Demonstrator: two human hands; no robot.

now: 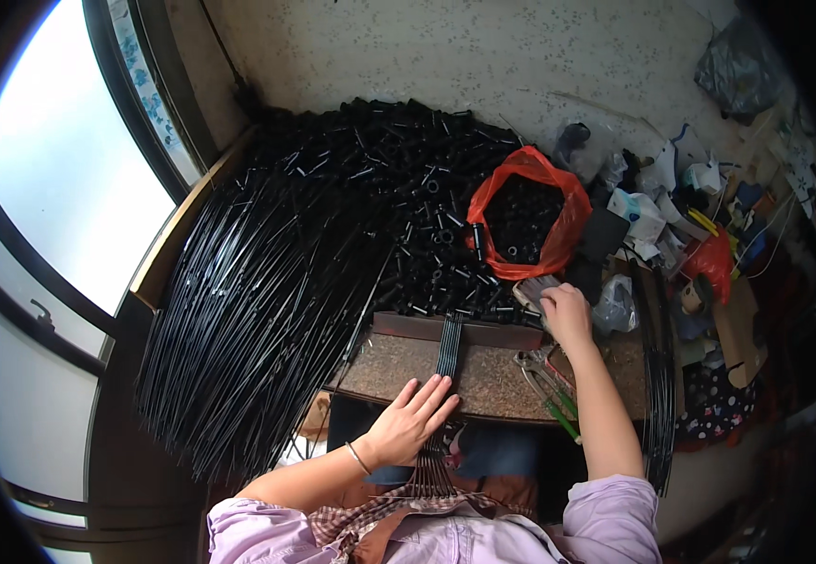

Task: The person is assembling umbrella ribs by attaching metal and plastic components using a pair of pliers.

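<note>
My left hand (410,421) lies flat with its fingers stretched over a narrow row of thin black rods (450,346). These lie side by side across the front of the worktable (502,381), and their near ends fan out over my lap. Over at the right, my right hand (569,312) is closed, fingers curled down by a pale, greyish thing (532,293). What its fingertips hold is hidden. Just beyond is an open red plastic bag (572,193) with small black parts inside. Green-handled pliers (554,399) rest on the table near my right forearm.
A low dark bar (502,334) crosses the table. Behind it is a heap of short black tubular parts (398,141). Long black rods (248,320) spread at the left, with another bundle (658,395) at the right edge. Mixed clutter (699,207) fills the far right.
</note>
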